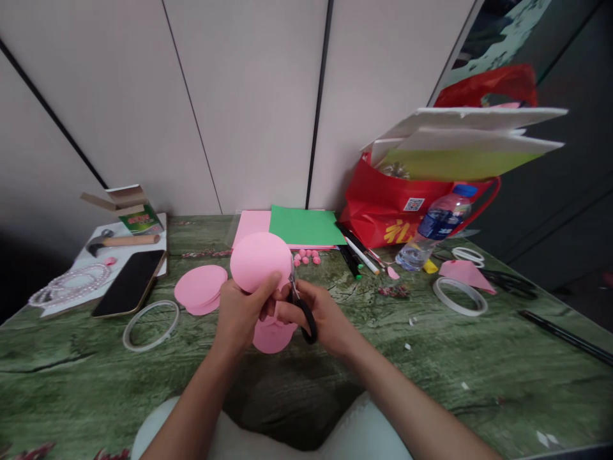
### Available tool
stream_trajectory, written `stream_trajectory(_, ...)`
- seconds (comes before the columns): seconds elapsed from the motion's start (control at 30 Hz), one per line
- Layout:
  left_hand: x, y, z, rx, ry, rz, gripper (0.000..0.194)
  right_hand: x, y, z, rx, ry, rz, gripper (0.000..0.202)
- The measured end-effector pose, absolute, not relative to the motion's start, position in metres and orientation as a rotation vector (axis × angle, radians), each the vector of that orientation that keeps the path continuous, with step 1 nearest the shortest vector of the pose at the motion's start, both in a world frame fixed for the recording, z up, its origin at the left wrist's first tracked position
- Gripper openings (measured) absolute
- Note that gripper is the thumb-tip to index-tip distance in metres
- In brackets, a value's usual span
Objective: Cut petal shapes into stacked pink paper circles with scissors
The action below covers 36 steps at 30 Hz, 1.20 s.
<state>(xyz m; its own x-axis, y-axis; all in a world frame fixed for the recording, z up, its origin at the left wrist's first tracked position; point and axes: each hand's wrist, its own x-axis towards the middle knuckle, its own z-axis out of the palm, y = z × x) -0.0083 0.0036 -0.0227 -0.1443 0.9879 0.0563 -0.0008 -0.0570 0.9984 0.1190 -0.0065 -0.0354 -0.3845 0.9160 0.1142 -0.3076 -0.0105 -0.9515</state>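
Head view looks down on a green marbled surface [479, 358] where both hands meet just in front of the person. The left hand [242, 313] pinches a pink paper circle [260, 260] by its lower edge, thumb in front and fingers behind, so the disc stands upright and its rim is presented to the blades. The right hand [318, 313] is closed through the black loops of a pair of scissors [299, 300], whose blades point up along the circle's right edge; held this way, the cut can follow the curve while the left hand turns the paper, as I judge it. The circle thus sits above and between the two hands, touching the left fingers and the scissor blades.

Below the hands more pink cut pieces [272, 335] lie on the surface, and a stack of pink discs [200, 287] rests just to the left. Near that are a ring of clear tape [150, 324], a dark phone [130, 282] and a small hammer [122, 241]. Behind the circle lie pink and green paper sheets [304, 225], with small pink pompoms [306, 257] and markers [357, 252] beside them. Farther right stand a water bottle [438, 227] and a red bag [383, 207].
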Motion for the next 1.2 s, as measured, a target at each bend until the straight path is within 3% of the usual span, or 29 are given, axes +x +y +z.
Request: stream_trajectory(1.2, -0.0074, 0.0038, -0.019, 1.101, 1.166, 1.282, 0.028, 0.1183, -0.0063, -0.0353, -0.771, -1.237, 1.539, 0.039)
